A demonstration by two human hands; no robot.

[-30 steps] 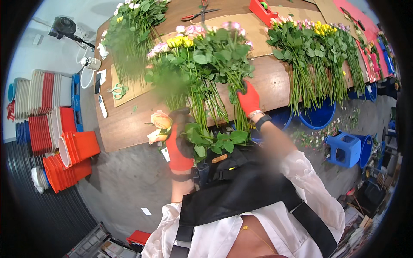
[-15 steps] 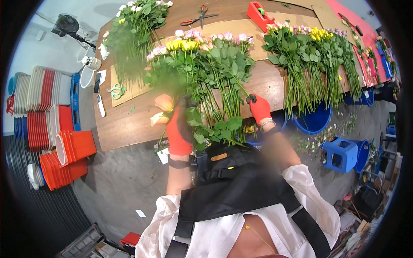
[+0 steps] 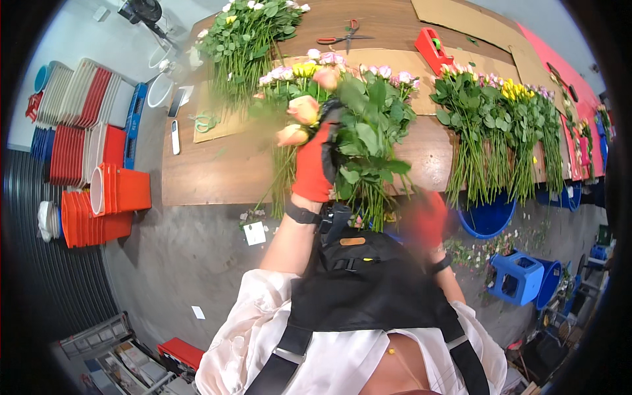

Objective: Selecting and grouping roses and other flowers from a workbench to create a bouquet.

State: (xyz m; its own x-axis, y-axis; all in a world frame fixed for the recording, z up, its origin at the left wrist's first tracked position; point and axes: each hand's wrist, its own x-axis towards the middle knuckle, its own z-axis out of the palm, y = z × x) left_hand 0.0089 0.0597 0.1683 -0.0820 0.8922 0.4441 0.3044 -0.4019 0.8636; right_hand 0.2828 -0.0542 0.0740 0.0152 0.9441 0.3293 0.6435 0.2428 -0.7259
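Observation:
My left hand (image 3: pixel 316 161), in a red glove with a black palm, is closed around the stems of several peach roses (image 3: pixel 303 110). Their heads point to the left, over the wooden table (image 3: pixel 227 172). Under and beyond this hand lies a row of pink, white and yellow roses (image 3: pixel 378 105) with leafy green stems, partly covered by the held ones. My right hand (image 3: pixel 426 220), in a red glove too, is smeared by motion at the table's front edge, right of the hanging stem ends. Its fingers cannot be made out.
Bundled roses (image 3: pixel 503 108) lie at the right, more roses (image 3: pixel 253 39) at the back left. Scissors (image 3: pixel 347 36), a red tape dispenser (image 3: pixel 431 51) and green-handled scissors (image 3: pixel 205 122) rest on the table. A blue bucket (image 3: pixel 487 216) and blue stool (image 3: pixel 515 276) stand on the floor.
My left hand has moved up and right with the peach roses. My right hand has left a green stem and moved down and right toward me. The view has shifted slightly.

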